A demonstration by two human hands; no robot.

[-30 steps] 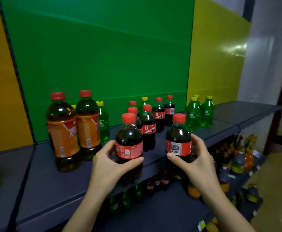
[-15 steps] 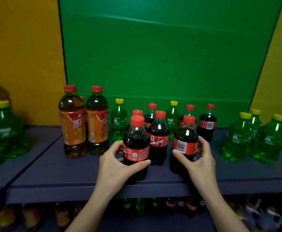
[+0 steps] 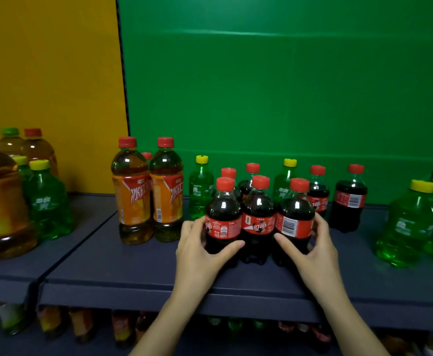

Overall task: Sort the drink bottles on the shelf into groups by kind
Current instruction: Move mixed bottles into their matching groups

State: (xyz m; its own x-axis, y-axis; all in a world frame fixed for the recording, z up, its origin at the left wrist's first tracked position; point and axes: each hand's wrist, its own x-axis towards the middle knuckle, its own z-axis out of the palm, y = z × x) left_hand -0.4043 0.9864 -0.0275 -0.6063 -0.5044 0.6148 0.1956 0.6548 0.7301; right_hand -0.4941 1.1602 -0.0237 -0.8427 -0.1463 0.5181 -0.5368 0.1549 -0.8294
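Three small cola bottles with red caps stand in a tight row at the front of the dark blue shelf (image 3: 122, 265). My left hand (image 3: 200, 250) grips the left cola bottle (image 3: 223, 217). My right hand (image 3: 310, 250) grips the right cola bottle (image 3: 296, 217). The middle cola bottle (image 3: 258, 214) is pressed between them. Behind stand several more cola bottles (image 3: 350, 199) mixed with two green yellow-capped soda bottles (image 3: 200, 194). Two tall iced tea bottles (image 3: 133, 199) with orange labels stand to the left.
More green soda bottles (image 3: 410, 224) cluster at the right end. On the adjoining left shelf stand large tea bottles (image 3: 2, 201) and a green soda bottle (image 3: 47, 204). A lower shelf holds more bottles (image 3: 122, 327). Green and yellow panels back the shelf.
Both hands have pushed their cola bottles back and inward, closing them against the middle cola bottle. The view has swung left and now faces the shelf squarely.
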